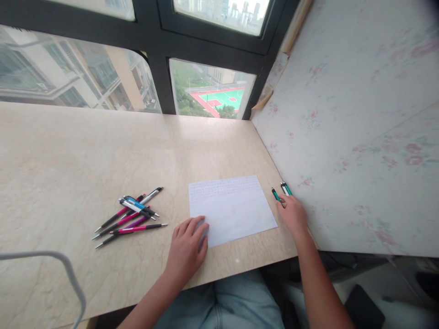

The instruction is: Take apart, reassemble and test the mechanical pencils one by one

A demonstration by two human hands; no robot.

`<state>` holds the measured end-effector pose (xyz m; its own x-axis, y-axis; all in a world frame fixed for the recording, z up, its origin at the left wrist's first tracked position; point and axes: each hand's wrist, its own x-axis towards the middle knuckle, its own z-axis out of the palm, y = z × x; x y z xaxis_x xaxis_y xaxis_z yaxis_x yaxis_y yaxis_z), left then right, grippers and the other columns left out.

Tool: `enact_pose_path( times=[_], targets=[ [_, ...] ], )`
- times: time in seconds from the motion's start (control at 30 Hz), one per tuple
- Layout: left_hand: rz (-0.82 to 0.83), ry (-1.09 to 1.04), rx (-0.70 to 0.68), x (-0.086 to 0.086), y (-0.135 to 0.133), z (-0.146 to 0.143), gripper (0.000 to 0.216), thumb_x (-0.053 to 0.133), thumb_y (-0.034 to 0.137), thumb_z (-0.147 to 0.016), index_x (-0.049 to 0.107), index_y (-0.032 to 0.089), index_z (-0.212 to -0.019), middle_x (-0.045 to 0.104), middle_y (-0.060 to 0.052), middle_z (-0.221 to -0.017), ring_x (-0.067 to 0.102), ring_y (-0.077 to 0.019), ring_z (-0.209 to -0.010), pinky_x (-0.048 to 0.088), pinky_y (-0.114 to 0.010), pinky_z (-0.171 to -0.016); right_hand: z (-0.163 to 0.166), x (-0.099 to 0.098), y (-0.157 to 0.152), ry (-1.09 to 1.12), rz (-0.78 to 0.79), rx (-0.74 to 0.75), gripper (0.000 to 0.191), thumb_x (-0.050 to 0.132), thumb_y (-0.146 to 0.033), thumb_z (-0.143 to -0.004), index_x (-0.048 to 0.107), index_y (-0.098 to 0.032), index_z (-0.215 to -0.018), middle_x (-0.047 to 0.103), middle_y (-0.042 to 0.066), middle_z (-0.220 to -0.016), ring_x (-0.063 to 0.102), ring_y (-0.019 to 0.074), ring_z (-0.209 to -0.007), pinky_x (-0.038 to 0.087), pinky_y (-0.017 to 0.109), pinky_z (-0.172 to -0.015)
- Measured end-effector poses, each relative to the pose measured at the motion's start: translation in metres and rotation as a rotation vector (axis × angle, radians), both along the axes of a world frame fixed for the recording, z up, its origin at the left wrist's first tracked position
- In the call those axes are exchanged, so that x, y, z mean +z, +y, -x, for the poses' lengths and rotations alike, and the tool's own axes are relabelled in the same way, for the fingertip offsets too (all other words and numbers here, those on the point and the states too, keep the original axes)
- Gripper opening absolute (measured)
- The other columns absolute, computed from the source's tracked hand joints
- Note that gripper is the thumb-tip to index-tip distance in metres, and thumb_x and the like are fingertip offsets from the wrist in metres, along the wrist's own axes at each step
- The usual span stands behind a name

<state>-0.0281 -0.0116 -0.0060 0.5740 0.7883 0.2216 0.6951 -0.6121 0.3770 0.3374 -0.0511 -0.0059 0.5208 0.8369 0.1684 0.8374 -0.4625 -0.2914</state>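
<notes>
A sheet of white paper (236, 212) lies on the counter, with rows of handwriting across its top part. My left hand (188, 237) rests over the sheet's lower left corner, fingers stretched out and slightly bent. To the right of the sheet, my right hand (293, 212) has its fingers closed on a green pen (275, 193), whose clicker end points up and left. Beside it, against the wall, are other green-and-white pens (285, 188), partly hidden behind the hand. How many there are I cannot tell.
Several pens in pink, purple, blue and white lie in a crossed heap, among them a pink pen (139, 229). A grey cable (70, 269) curves over the left front of the counter (68, 160). A flowered wall (343, 137) bounds the right side, and windows stand behind.
</notes>
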Motion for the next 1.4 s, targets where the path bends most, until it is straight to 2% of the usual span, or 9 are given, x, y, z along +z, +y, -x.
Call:
enact_pose_path(
  times=[0.17,0.47,0.63,0.93,1.4],
  targets=[
    [-0.008,-0.006,0.001,-0.001,0.0,0.0,0.026,0.053,0.02,-0.086,0.063,0.024,-0.11,0.062,-0.008,-0.129,0.053,-0.0306,-0.114,0.04,-0.047,-0.094,-0.005,-0.008,-0.004,0.009,0.022,-0.021,0.024,0.054,-0.027,-0.083,0.07,-0.019,-0.1,0.07,0.007,-0.099,0.063,0.0226,-0.088,0.043,0.029,-0.072],
    [-0.023,-0.026,-0.003,0.0,0.0,0.001,0.025,0.053,0.019,-0.086,0.064,0.023,-0.109,0.063,-0.009,-0.127,0.054,-0.0307,-0.113,0.042,-0.047,-0.093,-0.004,-0.012,-0.023,-0.05,0.046,-0.066,0.022,0.054,-0.027,-0.083,0.072,-0.018,-0.094,0.069,0.006,-0.091,0.061,0.0205,-0.08,0.038,0.028,-0.067],
    [-0.037,-0.046,-0.003,-0.001,0.0,0.001,0.026,0.054,0.019,-0.085,0.064,0.025,-0.109,0.063,-0.009,-0.126,0.054,-0.0303,-0.112,0.042,-0.047,-0.093,-0.004,-0.005,-0.018,-0.107,0.007,-0.181,0.025,0.054,-0.027,-0.084,0.073,-0.016,-0.094,0.07,0.01,-0.09,0.059,0.0209,-0.076,0.036,0.029,-0.062],
    [-0.046,-0.024,-0.01,-0.002,0.0,0.002,0.026,0.053,0.019,-0.086,0.064,0.024,-0.109,0.063,-0.009,-0.127,0.054,-0.0301,-0.112,0.042,-0.046,-0.092,0.001,0.007,-0.002,-0.186,0.126,-0.347,0.023,0.056,-0.031,-0.086,0.074,-0.02,-0.096,0.069,0.011,-0.092,0.059,0.0204,-0.071,0.032,0.029,-0.057],
    [-0.048,-0.052,-0.004,-0.001,0.0,0.001,0.026,0.054,0.018,-0.085,0.064,0.024,-0.108,0.064,-0.009,-0.125,0.055,-0.0304,-0.112,0.043,-0.046,-0.092,0.002,0.004,-0.001,-0.192,0.114,-0.38,0.025,0.054,-0.031,-0.087,0.075,-0.019,-0.092,0.067,0.012,-0.09,0.06,0.0218,-0.072,0.033,0.029,-0.057]
  ],
)
